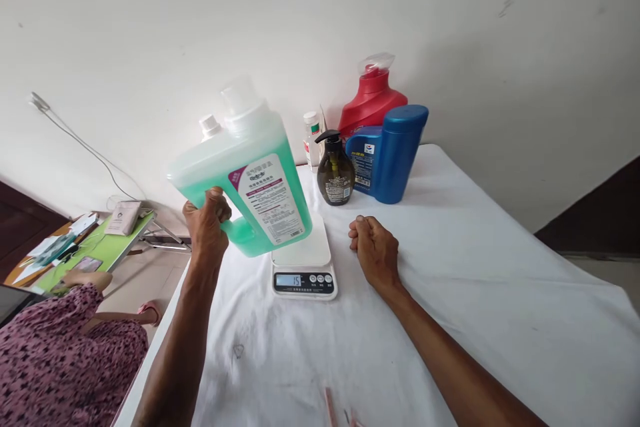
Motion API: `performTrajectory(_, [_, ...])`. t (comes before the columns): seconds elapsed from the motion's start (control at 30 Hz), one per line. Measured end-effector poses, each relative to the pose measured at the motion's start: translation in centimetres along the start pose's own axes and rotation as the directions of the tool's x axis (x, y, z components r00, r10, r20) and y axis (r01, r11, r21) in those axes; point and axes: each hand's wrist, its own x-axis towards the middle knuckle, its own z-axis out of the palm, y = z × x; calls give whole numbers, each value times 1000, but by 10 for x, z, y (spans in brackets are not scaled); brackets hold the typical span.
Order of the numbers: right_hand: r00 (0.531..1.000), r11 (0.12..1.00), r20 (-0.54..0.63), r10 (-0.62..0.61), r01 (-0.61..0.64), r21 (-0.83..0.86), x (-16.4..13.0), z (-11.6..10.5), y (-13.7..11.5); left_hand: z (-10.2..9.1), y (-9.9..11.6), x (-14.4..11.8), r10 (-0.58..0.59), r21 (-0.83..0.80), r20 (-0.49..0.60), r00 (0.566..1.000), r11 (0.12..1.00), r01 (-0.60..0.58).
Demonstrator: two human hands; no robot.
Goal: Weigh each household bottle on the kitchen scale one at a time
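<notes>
Big clear plastic jug of green liquid (250,180) hangs tilted above small white kitchen scale (304,260), left hand (207,227) clenched round its handle. Right hand (373,247) fisted, empty, on white cloth (450,293). One-handed grip w/ heavy jug: could slip, slam scale.

The green jug (245,180) hides much of the scale (304,260); its label print is too small to read.
</notes>
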Motion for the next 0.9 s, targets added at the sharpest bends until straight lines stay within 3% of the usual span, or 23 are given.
performTrajectory(0.3, [1000, 1000, -6, -1, 1, 21, -1, -1, 0, 18, -29, -11, -47, -22, 77, 996, 999, 48])
performTrajectory(0.7, [1000, 1000, 2, 7, -7, -27, -2, -1, 5, 13, -44, -16, -95, -49, 136, 986, 993, 103])
performTrajectory(0.9, [1000, 999, 10, 13, -12, -38, -2, 1, 8, 7, -46, -12, -124, 66, 182, 975, 991, 114])
